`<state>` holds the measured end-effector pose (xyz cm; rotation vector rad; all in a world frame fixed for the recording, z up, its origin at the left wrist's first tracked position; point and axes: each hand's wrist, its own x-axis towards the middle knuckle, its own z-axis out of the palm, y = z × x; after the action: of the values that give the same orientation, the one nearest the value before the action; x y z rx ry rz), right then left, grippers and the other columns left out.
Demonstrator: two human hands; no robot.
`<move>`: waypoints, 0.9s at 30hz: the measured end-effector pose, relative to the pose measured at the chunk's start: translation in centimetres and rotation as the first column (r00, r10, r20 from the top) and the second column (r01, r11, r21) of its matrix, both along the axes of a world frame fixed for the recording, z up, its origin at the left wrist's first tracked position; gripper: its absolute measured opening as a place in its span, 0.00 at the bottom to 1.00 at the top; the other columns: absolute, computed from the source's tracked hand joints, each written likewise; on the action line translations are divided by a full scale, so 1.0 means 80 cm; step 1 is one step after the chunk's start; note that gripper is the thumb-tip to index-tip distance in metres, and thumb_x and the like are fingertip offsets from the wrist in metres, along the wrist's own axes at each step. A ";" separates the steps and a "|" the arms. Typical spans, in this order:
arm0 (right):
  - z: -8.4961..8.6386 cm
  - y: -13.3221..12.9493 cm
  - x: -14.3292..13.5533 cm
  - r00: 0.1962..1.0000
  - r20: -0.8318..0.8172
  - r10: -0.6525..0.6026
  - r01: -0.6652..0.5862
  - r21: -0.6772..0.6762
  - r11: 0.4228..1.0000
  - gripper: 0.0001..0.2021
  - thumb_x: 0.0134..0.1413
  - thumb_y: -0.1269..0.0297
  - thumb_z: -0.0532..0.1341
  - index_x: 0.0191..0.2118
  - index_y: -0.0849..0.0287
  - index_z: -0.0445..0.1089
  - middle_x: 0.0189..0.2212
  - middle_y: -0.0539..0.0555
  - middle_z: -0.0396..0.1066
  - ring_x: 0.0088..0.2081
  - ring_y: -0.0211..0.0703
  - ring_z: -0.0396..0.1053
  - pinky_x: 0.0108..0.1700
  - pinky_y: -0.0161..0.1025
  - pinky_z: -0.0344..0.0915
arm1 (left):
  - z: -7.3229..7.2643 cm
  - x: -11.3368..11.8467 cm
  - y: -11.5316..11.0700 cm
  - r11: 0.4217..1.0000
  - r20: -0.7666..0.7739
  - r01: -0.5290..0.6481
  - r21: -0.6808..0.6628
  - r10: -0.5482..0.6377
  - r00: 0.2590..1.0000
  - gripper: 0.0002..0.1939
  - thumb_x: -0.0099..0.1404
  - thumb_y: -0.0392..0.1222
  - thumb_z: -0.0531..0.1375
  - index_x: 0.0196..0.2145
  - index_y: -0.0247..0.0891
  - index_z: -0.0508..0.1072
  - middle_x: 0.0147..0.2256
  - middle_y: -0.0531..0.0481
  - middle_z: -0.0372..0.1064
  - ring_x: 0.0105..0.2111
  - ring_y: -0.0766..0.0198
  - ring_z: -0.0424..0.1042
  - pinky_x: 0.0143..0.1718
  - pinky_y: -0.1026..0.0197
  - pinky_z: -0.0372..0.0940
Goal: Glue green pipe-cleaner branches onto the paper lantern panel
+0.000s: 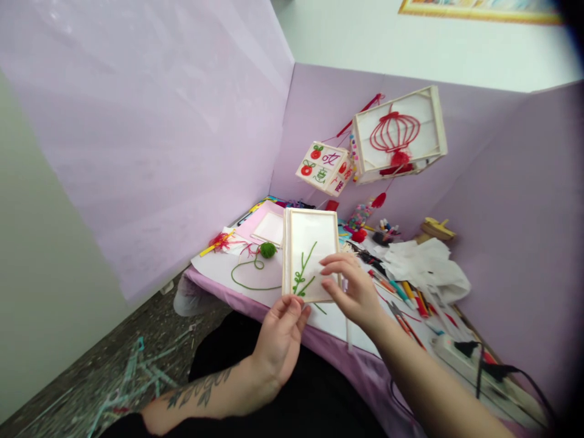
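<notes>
A white panel in a thin pale wooden frame (314, 228) is held up above the table, with a sprig of green yarn (303, 272) on its lower left. My left hand (285, 322) pinches the frame's bottom edge between thumb and fingers. Over the panel's right side, my right hand (349, 286) has its fingers spread and somewhat bent, holding nothing I can see. Whether its fingertips touch the panel I cannot tell. Left of the frame lies a green yarn ball (267, 249), and a loose green strand (241, 286) curls from it across the white tabletop.
Two decorated paper lanterns hang behind, a large one (396, 137) and a small one (325, 167). On the right lie pliers (404, 319), several markers (408, 292), crumpled white paper (426, 267) and a power strip (483, 371). Purple panels (182, 121) enclose the table. Scraps (141, 371) litter the floor.
</notes>
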<state>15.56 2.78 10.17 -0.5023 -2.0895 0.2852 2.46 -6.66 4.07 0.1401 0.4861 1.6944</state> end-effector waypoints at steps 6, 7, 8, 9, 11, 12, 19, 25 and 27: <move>-0.034 -0.010 0.059 0.768 -0.549 -0.330 0.131 -0.369 0.920 0.12 0.52 0.68 0.65 0.25 0.57 0.60 0.31 0.51 0.67 0.32 0.41 0.66 0.36 0.40 0.64 | 0.003 -0.005 0.001 0.997 -0.010 -0.033 -0.073 0.032 0.999 0.11 0.47 0.34 0.73 0.27 0.34 0.75 0.30 0.53 0.72 0.35 0.68 0.72 0.48 0.59 0.67; -0.044 -0.012 0.065 0.748 -0.563 -0.350 0.122 -0.402 0.908 0.12 0.52 0.67 0.65 0.26 0.57 0.60 0.29 0.51 0.67 0.31 0.40 0.65 0.34 0.39 0.64 | 0.004 -0.005 0.001 0.996 -0.020 -0.034 -0.080 0.032 0.999 0.10 0.48 0.33 0.73 0.27 0.34 0.75 0.30 0.53 0.71 0.35 0.68 0.72 0.48 0.59 0.68; -0.052 -0.015 0.067 0.742 -0.564 -0.362 0.113 -0.427 0.897 0.11 0.52 0.67 0.65 0.26 0.57 0.60 0.28 0.50 0.66 0.30 0.40 0.66 0.33 0.38 0.64 | 0.004 -0.005 0.002 0.996 -0.027 -0.036 -0.086 0.034 0.999 0.09 0.49 0.32 0.72 0.26 0.34 0.75 0.29 0.53 0.71 0.35 0.68 0.72 0.47 0.59 0.68; -0.060 -0.018 0.065 0.746 -0.555 -0.368 0.107 -0.445 0.889 0.11 0.52 0.66 0.65 0.27 0.57 0.61 0.28 0.50 0.67 0.30 0.40 0.66 0.32 0.38 0.64 | 0.005 -0.004 0.003 0.995 -0.033 -0.038 -0.091 0.036 0.999 0.08 0.50 0.32 0.71 0.26 0.34 0.75 0.29 0.53 0.71 0.34 0.68 0.72 0.47 0.59 0.69; -0.070 -0.028 0.052 0.792 -0.505 -0.343 0.089 -0.460 0.883 0.09 0.53 0.65 0.65 0.29 0.56 0.62 0.29 0.51 0.67 0.30 0.41 0.67 0.32 0.38 0.65 | 0.005 -0.003 0.003 0.994 -0.041 -0.048 -0.096 0.044 0.998 0.07 0.51 0.31 0.70 0.26 0.34 0.75 0.30 0.53 0.72 0.35 0.68 0.72 0.46 0.59 0.69; -0.072 -0.035 0.042 0.823 -0.473 -0.313 0.072 -0.461 0.884 0.08 0.53 0.65 0.64 0.30 0.56 0.63 0.29 0.51 0.68 0.31 0.41 0.68 0.32 0.38 0.66 | 0.005 -0.003 0.004 0.994 -0.045 -0.054 -0.097 0.049 0.998 0.07 0.52 0.31 0.70 0.26 0.34 0.75 0.30 0.53 0.72 0.35 0.67 0.72 0.46 0.59 0.70; -0.052 -0.043 0.048 0.678 -0.602 -0.422 0.164 -0.435 0.885 0.05 0.57 0.63 0.62 0.32 0.54 0.65 0.28 0.52 0.69 0.31 0.45 0.68 0.35 0.43 0.66 | 0.002 -0.012 0.005 0.993 -0.066 -0.055 -0.106 0.048 0.997 0.08 0.49 0.31 0.71 0.27 0.34 0.76 0.30 0.53 0.73 0.35 0.65 0.74 0.46 0.58 0.72; -0.057 -0.004 0.158 0.561 -0.540 -0.628 0.411 -0.476 0.777 0.12 0.48 0.62 0.67 0.27 0.57 0.63 0.28 0.50 0.68 0.30 0.42 0.67 0.35 0.42 0.64 | 0.007 -0.014 0.009 0.991 -0.048 -0.049 -0.128 0.043 0.998 0.06 0.61 0.31 0.61 0.26 0.32 0.76 0.32 0.49 0.73 0.38 0.63 0.73 0.44 0.57 0.73; -0.058 0.012 0.173 0.586 -0.441 -0.680 0.498 -0.466 0.731 0.11 0.48 0.60 0.66 0.29 0.57 0.63 0.26 0.49 0.66 0.28 0.40 0.65 0.31 0.39 0.62 | 0.011 -0.012 0.010 0.987 -0.044 -0.062 -0.150 0.056 0.997 0.11 0.64 0.31 0.57 0.26 0.32 0.76 0.32 0.48 0.73 0.38 0.63 0.73 0.44 0.57 0.73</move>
<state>29.44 3.77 5.53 -1.1194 -1.1629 0.3002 1.49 -5.89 4.94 0.0495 0.6517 1.7078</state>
